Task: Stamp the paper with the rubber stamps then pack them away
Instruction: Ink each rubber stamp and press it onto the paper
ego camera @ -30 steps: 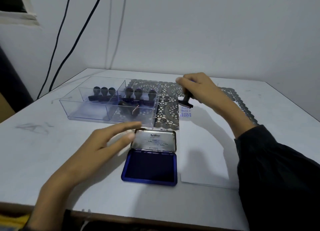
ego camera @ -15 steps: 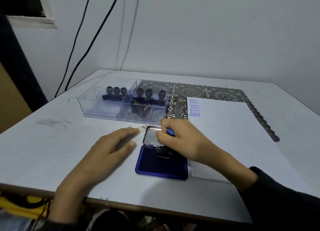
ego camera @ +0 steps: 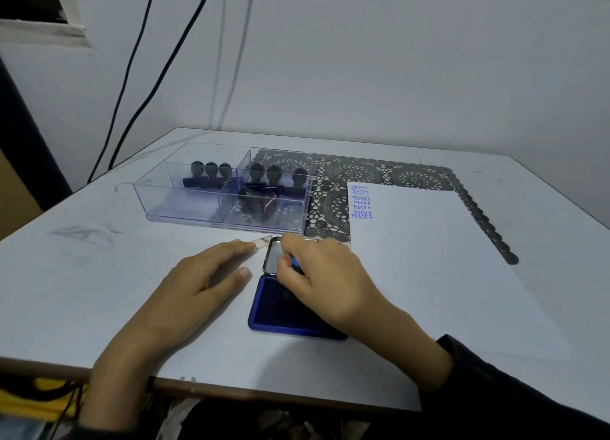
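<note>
My right hand (ego camera: 325,279) is closed around a black rubber stamp (ego camera: 288,295) and holds it down on the blue ink pad (ego camera: 277,320), whose lid lies open behind it. Most of the stamp is hidden under my fingers. My left hand (ego camera: 198,284) lies flat on the table just left of the pad, fingers apart, holding nothing. The white paper (ego camera: 429,258) lies to the right, with several blue "FRAGILE" prints (ego camera: 360,203) stacked in its top left corner. A clear plastic organiser (ego camera: 185,205) behind the pad holds several black-handled stamps (ego camera: 251,175).
A dark lace mat (ego camera: 379,172) lies under the paper and beside the organiser. A small scrap (ego camera: 260,241) sits at my left fingertips. Black cables (ego camera: 142,86) hang down the wall at the back left. The table's front edge (ego camera: 264,391) is close to me.
My right hand has carried the stamp from the paper down onto the ink pad. My left hand has stayed flat beside the pad. The view has shifted slightly left.
</note>
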Available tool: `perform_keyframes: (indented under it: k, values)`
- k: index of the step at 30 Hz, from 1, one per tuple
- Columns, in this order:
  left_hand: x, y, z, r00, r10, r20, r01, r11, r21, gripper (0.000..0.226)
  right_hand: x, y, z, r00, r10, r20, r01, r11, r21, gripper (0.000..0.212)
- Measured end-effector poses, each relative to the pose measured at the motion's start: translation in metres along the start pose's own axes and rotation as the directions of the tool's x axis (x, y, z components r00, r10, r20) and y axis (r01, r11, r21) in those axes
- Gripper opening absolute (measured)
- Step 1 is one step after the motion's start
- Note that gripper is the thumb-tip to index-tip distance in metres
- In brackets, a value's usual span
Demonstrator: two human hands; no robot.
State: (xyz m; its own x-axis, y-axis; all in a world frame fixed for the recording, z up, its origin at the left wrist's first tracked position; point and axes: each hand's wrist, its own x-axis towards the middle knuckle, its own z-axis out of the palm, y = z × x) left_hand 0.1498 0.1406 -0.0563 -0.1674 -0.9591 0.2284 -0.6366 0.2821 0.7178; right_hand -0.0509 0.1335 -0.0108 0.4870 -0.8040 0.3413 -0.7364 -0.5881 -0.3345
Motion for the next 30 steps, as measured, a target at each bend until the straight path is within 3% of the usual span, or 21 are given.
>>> perform_keyframes:
  k: [5, 11, 14, 17, 20, 23, 30]
  values:
    - [0.000, 0.000, 0.001, 1.000, -0.002, -0.005, 0.002, 1.000, 0.010, 0.044, 0.002, -0.003, -0.004, 0.999, -0.034, 0.022, 0.036, 0.994, -0.099, 0.018]
    - [0.006, 0.001, -0.001, 1.000, 0.015, -0.003, -0.015, 1.000, -0.009, 0.037, 0.005, 0.000, -0.007, 0.997, -0.048, 0.068, 0.054, 0.995, -0.085, 0.022]
    - [0.013, 0.009, -0.001, 0.999, 0.042, -0.003, -0.043, 0.998, -0.052, 0.032, 0.017, 0.014, -0.022, 0.990, 0.004, 0.140, -0.021, 0.992, 0.124, 0.031]
    - [0.024, 0.026, 0.000, 0.992, 0.121, 0.040, -0.119, 0.992, -0.049, 0.031, 0.034, 0.050, -0.055, 0.982, 0.174, -0.079, -0.136, 0.926, 0.352, 0.034]
    - [0.039, 0.049, 0.009, 0.959, 0.234, 0.158, -0.230, 0.972, -0.043, 0.038, 0.051, 0.096, -0.076, 0.920, 0.315, -0.231, -0.258, 0.934, 0.246, 0.035]
    - [0.057, 0.069, 0.026, 0.908, 0.311, 0.281, -0.328, 0.945, 0.013, 0.041, 0.064, 0.130, -0.070, 0.900, 0.383, -0.207, -0.365, 0.923, 0.119, 0.027]
    - [0.075, 0.085, 0.059, 0.849, 0.282, 0.448, -0.440, 0.845, 0.304, 0.059, 0.083, 0.147, -0.041, 0.961, 0.254, -0.113, -0.257, 0.966, -0.015, 0.027]
